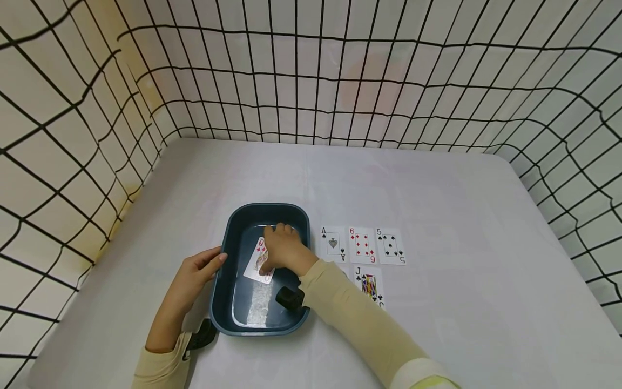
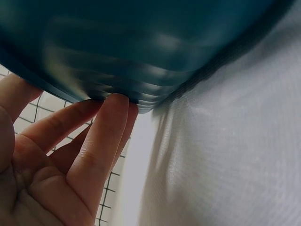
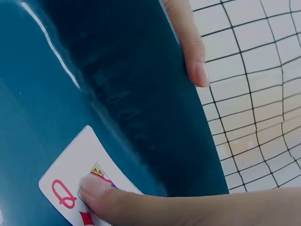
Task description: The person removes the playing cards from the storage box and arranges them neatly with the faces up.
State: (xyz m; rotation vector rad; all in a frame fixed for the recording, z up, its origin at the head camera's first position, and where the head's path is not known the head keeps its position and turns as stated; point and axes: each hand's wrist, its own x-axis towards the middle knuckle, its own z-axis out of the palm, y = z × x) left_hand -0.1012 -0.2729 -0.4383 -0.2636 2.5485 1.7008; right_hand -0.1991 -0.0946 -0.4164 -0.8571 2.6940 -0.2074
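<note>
Pressing down inside the dark teal rounded-rectangular plastic tray [image 1: 228,302], the right hand [image 1: 284,249] has its fingers bent over a red queen of diamonds playing card [image 1: 257,260], and the right wrist view shows one fingertip [image 3: 91,188] set flat on the card's printed face beside the red Q; whether the thumb is under the card cannot be told. The card lies face up on the tray's floor, toward the far left part of the basin, with a pale glare patch on the floor nearer the person. The left hand [image 1: 196,273] rests against the tray's left wall, its fingers straight and its fingertips [image 2: 115,106] touching just under the rim, thumb over the edge. The tray stands on a pale grey-white cloth-covered table [image 1: 461,302]. Just right of the tray, face up on the cloth, lie an ace of spades card [image 1: 332,244], a six of diamonds card [image 1: 362,245] and a five of clubs card [image 1: 390,246] in a row, with a jack of clubs card [image 1: 369,285] nearer the person, partly covered by the cream sleeve [image 1: 355,319]. White walls with a black grid pattern [image 1: 340,75] enclose the table on three sides.
</note>
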